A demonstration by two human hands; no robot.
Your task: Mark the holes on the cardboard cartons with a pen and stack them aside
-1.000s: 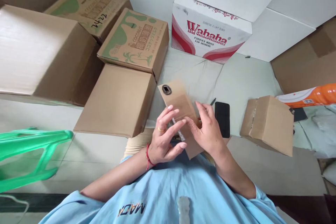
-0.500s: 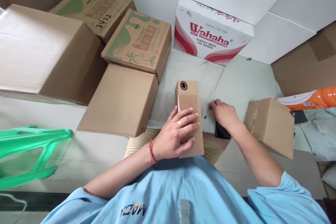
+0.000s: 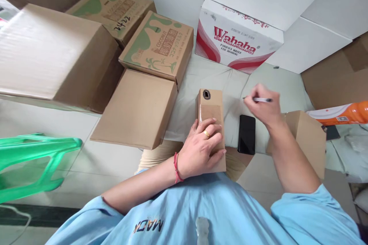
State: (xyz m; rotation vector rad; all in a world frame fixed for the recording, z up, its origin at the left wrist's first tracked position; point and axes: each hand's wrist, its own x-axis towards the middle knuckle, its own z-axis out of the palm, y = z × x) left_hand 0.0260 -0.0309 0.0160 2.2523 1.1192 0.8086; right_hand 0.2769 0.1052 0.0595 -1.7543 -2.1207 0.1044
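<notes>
A small, narrow cardboard box (image 3: 212, 97) with clear tape and a dark oval mark near its far end stands in front of my body. My left hand (image 3: 202, 147) lies over its top, thumb and fingers curled across it and holding it. To the right and in the air, my right hand (image 3: 266, 105) is closed around a pen (image 3: 262, 100) with a white barrel and dark ends. Below that hand, a black phone (image 3: 246, 134) lies on the pale cloth; the two do not touch.
Left stand a plain carton (image 3: 135, 107), a coconut carton (image 3: 158, 44) and a larger box (image 3: 54, 49). A Wahaba-style white-and-red water carton (image 3: 238, 38) is at the back. Right are a small carton (image 3: 309, 141) and an orange bottle (image 3: 342, 113). A green stool (image 3: 43, 147) stands at left.
The box was tilted between both hands, then was set straight under my left hand. My right hand went to beside the phone, picked up the pen and lifted it.
</notes>
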